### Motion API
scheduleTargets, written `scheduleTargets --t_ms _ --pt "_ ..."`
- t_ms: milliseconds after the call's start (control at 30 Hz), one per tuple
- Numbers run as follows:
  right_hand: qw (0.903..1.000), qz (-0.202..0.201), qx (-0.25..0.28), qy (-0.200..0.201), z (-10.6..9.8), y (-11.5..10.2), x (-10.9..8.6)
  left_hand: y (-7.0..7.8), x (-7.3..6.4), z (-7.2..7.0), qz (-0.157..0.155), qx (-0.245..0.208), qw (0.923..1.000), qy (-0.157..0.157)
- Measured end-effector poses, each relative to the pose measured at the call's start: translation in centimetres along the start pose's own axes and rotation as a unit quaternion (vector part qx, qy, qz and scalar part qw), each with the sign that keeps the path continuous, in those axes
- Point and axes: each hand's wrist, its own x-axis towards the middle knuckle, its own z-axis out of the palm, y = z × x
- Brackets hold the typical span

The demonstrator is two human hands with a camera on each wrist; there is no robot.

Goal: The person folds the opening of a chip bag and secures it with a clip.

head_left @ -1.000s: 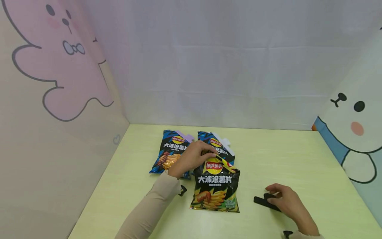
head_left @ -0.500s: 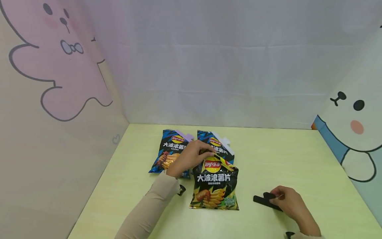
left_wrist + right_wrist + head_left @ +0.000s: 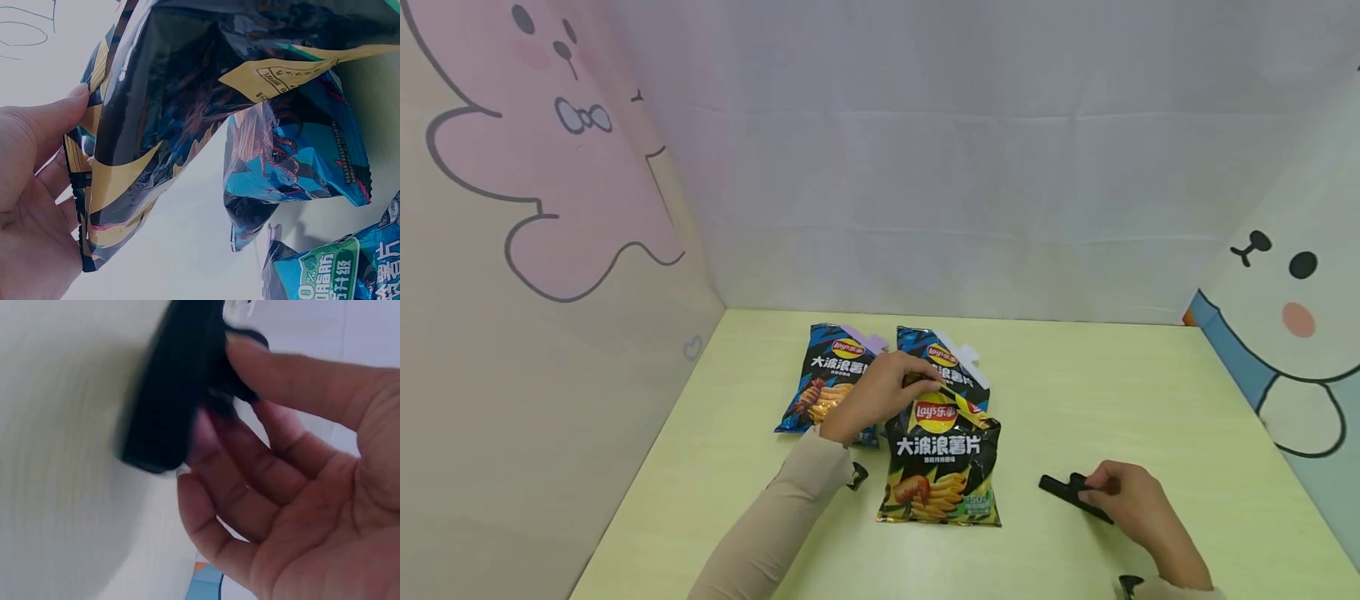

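Observation:
My left hand [image 3: 887,392] pinches the folded-over top edge of a black and yellow chip bag [image 3: 936,467], its printed front facing me. In the left wrist view the thumb presses on the bag's [image 3: 169,94] crimped edge. To the right, my right hand [image 3: 1131,500] grips a black bag clip [image 3: 1060,490] by its handle, between thumb and fingers. Seen from the right wrist, the long bar of the clip [image 3: 165,394] is blurred and appears just off the table.
Behind the left hand lie two blue chip bags, a left one [image 3: 820,383] with a lilac clip [image 3: 874,343] and a right one [image 3: 917,342] with a white clip [image 3: 967,358] on their folded corners. A pale yellow table [image 3: 1120,383] meets a white curtain [image 3: 955,183] at the back.
My right hand's fingers have closed more firmly round the clip's handle, and the clip has tilted and shifted slightly right. The left hand and the black chip bag stay almost still.

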Motion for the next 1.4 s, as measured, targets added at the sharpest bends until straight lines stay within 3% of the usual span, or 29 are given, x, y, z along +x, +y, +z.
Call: scheduleTargets --t_ms 333,600,833,1033,1400 --pt "0.997 -0.023 0.043 0.061 0.0 -2.3 0.3 0.3 -0.2 0.0 -0.051 -0.022 0.9983 0.017" --pt "0.9919 -0.051 0.047 0.106 0.9 -5.0 0.8 0.5 -0.3 0.2 -0.052 -0.02 0.9983 0.018" --pt "0.9807 -0.101 0.06 0.156 1.1 -6.9 0.9 0.8 -0.5 0.2 -0.062 -0.006 0.9979 0.021" --pt "0.9635 -0.129 0.105 0.209 1.2 -8.7 1.1 0.9 -0.5 0.1 -0.062 -0.001 0.9978 0.022" --pt "0.9501 -0.175 0.154 0.207 0.9 -11.6 1.4 0.7 -0.2 0.1 -0.05 -0.026 0.9984 0.012"
